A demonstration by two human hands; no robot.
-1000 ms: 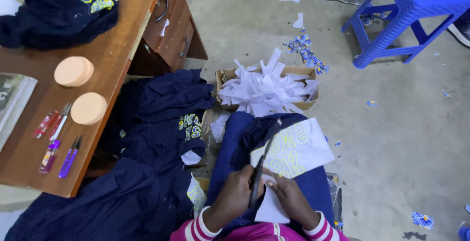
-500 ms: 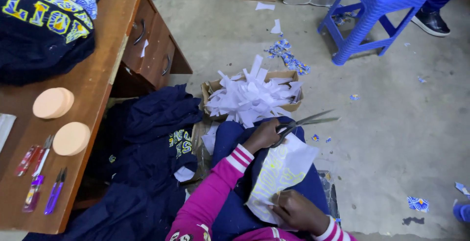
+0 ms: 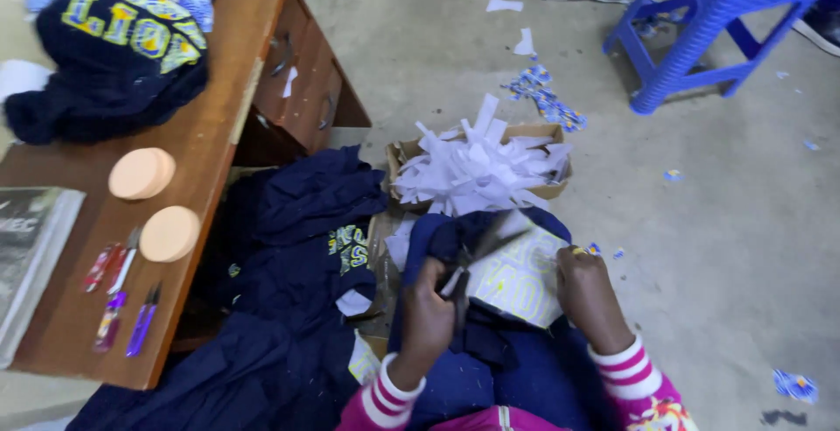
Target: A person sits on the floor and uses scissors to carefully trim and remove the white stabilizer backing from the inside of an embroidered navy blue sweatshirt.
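While my left hand (image 3: 430,301) grips scissors (image 3: 464,260), the thin, floppy white printed sheet (image 3: 518,275) lies on navy cloth (image 3: 490,361) in my lap, right hand (image 3: 588,287) pinching its edge, best held near the cut, I judge.

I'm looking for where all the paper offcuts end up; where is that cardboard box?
The cardboard box sits on the floor at the middle of the head view, just beyond the hands, right of the wooden desk, heaped with white paper strips.
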